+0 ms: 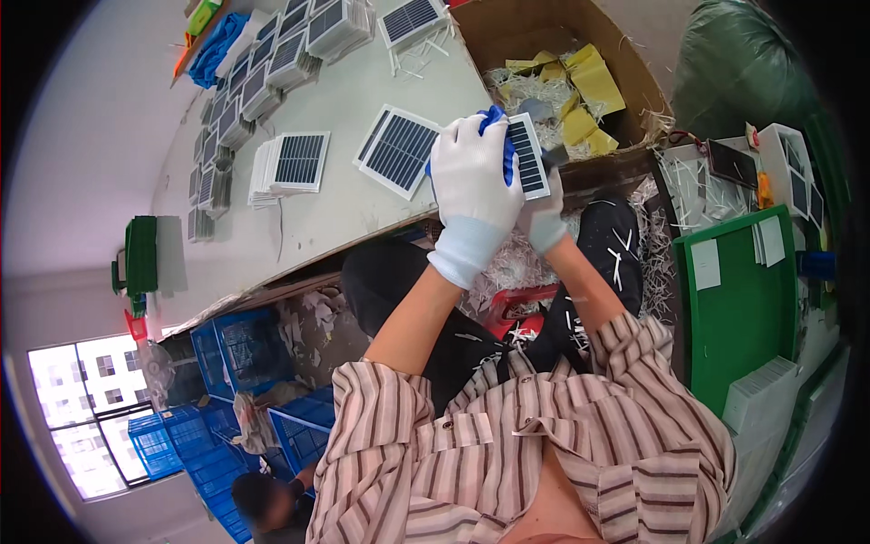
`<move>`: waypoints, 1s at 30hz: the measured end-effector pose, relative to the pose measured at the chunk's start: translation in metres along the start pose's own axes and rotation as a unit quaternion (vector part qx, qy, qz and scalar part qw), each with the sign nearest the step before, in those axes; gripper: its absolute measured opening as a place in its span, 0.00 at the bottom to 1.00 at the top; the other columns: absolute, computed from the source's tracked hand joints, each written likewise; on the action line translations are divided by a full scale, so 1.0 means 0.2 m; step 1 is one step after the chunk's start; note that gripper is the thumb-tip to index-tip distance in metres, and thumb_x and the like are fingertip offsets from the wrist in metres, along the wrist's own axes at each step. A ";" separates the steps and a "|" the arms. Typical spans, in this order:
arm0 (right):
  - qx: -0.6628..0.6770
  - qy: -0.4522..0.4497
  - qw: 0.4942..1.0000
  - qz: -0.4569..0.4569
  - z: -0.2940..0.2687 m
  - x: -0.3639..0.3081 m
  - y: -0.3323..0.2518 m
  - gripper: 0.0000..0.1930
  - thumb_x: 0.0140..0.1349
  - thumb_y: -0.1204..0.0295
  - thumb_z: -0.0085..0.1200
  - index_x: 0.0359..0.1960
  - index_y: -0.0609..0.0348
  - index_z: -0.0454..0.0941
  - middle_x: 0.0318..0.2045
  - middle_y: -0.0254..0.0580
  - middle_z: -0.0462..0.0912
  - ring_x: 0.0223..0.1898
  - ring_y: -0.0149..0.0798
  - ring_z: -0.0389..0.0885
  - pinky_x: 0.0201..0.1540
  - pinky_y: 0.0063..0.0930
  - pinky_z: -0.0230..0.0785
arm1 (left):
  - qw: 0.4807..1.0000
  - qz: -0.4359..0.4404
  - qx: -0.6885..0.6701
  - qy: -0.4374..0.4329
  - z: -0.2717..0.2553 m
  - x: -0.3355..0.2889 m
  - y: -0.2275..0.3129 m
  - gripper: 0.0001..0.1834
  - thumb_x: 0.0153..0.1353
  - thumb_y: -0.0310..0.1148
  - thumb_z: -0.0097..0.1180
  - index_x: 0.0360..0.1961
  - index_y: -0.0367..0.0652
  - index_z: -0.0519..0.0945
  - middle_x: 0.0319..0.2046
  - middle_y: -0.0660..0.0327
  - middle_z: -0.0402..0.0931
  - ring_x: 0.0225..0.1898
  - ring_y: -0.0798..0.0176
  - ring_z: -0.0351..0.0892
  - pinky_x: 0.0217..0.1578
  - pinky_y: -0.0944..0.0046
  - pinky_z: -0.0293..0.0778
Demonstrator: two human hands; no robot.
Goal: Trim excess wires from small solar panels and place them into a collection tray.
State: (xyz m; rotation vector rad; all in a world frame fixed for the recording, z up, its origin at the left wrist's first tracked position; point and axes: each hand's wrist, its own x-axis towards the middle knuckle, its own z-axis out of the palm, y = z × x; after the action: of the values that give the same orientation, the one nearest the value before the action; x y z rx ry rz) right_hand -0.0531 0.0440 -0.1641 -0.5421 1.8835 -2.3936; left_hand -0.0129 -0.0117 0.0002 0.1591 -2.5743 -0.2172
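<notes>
One solar panel (528, 156) is gripped in L hand (476, 172), at its 3 o'clock; R hand (544, 214) partly hidden, approx. panel's 5 o'clock, can't tell grip. More panels (397, 150) on table (337, 102), L hand's 9 o'clock.

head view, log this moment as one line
left hand: gloved, holding solar panel; right hand: gloved, partly hidden behind panel; table: panel stacks; carton: white strips, yellow pieces

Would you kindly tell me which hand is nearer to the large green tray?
Right: the right hand is up and left of the green tray, by the small panel's right edge; the left hand is farther left, at that panel's left side.
</notes>
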 end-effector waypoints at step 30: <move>-0.083 -0.005 0.996 -0.015 -0.03 -0.04 -0.17 0.19 0.64 0.76 0.48 0.57 0.60 0.65 0.47 0.42 0.76 0.47 0.36 0.77 0.53 0.30 0.68 | 0.998 -0.009 0.060 -0.006 -0.01 0.00 0.02 0.21 0.46 0.29 0.59 0.45 0.41 0.77 0.43 0.52 0.72 0.49 0.46 0.68 0.51 0.50 0.63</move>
State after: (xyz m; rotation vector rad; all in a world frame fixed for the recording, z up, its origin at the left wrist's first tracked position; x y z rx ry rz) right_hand -0.0414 0.0598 -0.1350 -0.5952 2.0980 -2.2602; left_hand -0.0127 -0.0084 0.0029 0.2255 -2.6003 -0.0713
